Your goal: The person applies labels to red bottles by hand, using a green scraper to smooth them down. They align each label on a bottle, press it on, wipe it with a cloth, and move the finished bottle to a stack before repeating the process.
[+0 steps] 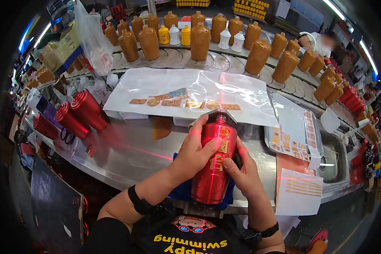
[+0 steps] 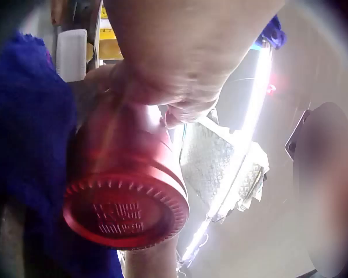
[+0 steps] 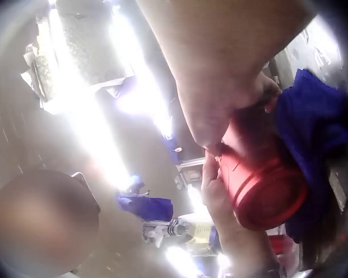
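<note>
At lower centre of the head view, both hands, left hand (image 1: 195,149) and right hand (image 1: 244,169), clasp a glossy red metallic bottle (image 1: 214,161) lying on a blue cloth (image 1: 180,191) on the steel bench (image 1: 127,156). Its gold label (image 1: 223,148) could go on crooked if the smooth bottle rolls under their fingers.

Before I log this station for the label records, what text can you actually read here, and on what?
"swimming": yellow letters on the person's black shirt; the word beneath is cut off.
Gold characters on the red bottle that both hands hold: too blurred to read.
Embossed marks on the bottle's base: unreadable.
Gold stickers on the plastic sheet: too small.
</note>
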The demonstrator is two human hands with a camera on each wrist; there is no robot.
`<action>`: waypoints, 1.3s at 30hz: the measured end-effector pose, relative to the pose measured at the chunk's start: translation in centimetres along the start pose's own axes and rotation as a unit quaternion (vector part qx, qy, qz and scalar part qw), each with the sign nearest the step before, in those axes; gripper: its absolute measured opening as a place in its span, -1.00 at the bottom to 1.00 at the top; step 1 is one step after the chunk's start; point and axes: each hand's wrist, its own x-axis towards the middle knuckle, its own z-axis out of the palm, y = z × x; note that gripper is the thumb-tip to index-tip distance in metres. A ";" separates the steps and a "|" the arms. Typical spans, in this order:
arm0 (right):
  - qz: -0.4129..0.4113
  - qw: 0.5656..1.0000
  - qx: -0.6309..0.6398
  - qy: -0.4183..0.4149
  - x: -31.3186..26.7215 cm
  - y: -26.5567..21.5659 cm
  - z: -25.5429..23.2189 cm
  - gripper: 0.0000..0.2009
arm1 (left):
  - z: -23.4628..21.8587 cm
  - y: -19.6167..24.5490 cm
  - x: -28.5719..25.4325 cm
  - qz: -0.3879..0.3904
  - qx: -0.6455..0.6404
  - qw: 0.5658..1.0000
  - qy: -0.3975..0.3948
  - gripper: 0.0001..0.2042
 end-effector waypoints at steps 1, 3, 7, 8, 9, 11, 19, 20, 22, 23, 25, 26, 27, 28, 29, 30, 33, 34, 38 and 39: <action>-0.001 1.000 -0.001 -0.001 0.0 0.0 0.0 -0.11 | 0.0 -0.1 0.0 0.005 0.001 1.000 0.002 -0.27; -0.002 1.000 -0.007 -0.002 0.0 0.0 0.0 -0.11 | 0.1 -0.1 -0.1 0.016 0.004 1.000 0.008 -0.27; 0.001 1.000 -0.013 -0.004 0.0 -0.2 -0.1 -0.10 | 0.1 0.2 0.2 -0.004 -0.004 1.000 0.009 -0.35; 0.000 1.000 -0.011 -0.005 0.0 -0.1 -0.1 -0.10 | -0.2 0.5 0.6 -0.020 -0.011 1.000 -0.001 -0.39; 0.002 1.000 -0.009 -0.006 0.0 -0.2 -0.1 -0.10 | -0.3 0.8 0.9 -0.036 -0.018 0.999 -0.011 -0.43; 0.005 1.000 -0.008 -0.008 0.0 -0.4 -0.1 -0.11 | -0.2 1.2 1.4 -0.047 0.021 0.999 -0.013 -0.47; 0.002 1.000 -0.031 -0.003 -0.1 0.1 -0.3 -0.13 | -1.7 2.9 -0.2 0.267 0.244 0.932 -0.013 -0.50; 0.002 0.999 -0.041 -0.003 -0.2 0.1 -0.3 -0.13 | -2.1 3.1 -0.3 0.311 0.299 0.899 -0.073 -0.49; -0.012 1.000 -0.027 -0.003 -0.2 0.6 -0.5 -0.14 | -2.2 2.6 -0.2 0.327 0.357 0.868 -0.113 -0.42; -0.021 1.000 -0.021 -0.001 -0.2 0.8 -0.5 -0.14 | -2.2 2.5 0.2 0.305 0.317 0.893 -0.091 -0.42; -0.024 0.999 -0.026 0.013 -0.6 0.9 -0.7 -0.17 | -2.1 2.2 0.8 0.257 0.229 0.938 -0.051 -0.41; -0.027 0.999 -0.029 0.020 -0.8 0.9 -0.9 -0.18 | -2.4 2.0 0.9 0.271 0.273 0.920 -0.078 -0.33; -0.018 1.000 -0.003 0.019 -1.0 0.7 -1.1 -0.20 | -1.9 1.4 0.5 0.257 0.231 0.936 -0.068 -0.32; -0.010 1.000 0.024 0.016 -1.2 0.3 -1.3 -0.22 | -1.4 0.5 -0.4 0.241 0.191 0.950 -0.057 -0.31; -0.003 0.999 0.052 0.012 -1.4 0.1 -1.4 -0.23 | -1.0 0.0 -0.8 0.225 0.150 0.962 -0.045 -0.29; -0.022 0.999 0.034 0.012 -1.5 0.3 -1.6 -0.27 | -0.8 -0.2 -0.8 0.201 0.090 0.974 -0.054 -0.28; -0.048 0.998 0.031 0.029 -1.7 0.5 -2.1 -0.38 | -0.7 -0.6 -0.8 0.129 -0.060 0.987 -0.075 -0.27; -0.036 0.996 0.067 0.045 -1.6 0.2 -2.4 -0.42 | -1.0 -0.8 -0.6 0.108 -0.089 0.987 -0.078 -0.26; 0.032 0.985 0.145 0.085 -1.4 -2.1 -3.8 -0.71 | -0.5 0.7 -0.5 0.064 -0.139 0.986 -0.071 -0.25; 0.036 0.989 0.117 0.086 -1.3 -2.3 -4.2 -0.73 | -0.5 0.7 -0.3 0.075 -0.085 0.992 -0.058 -0.24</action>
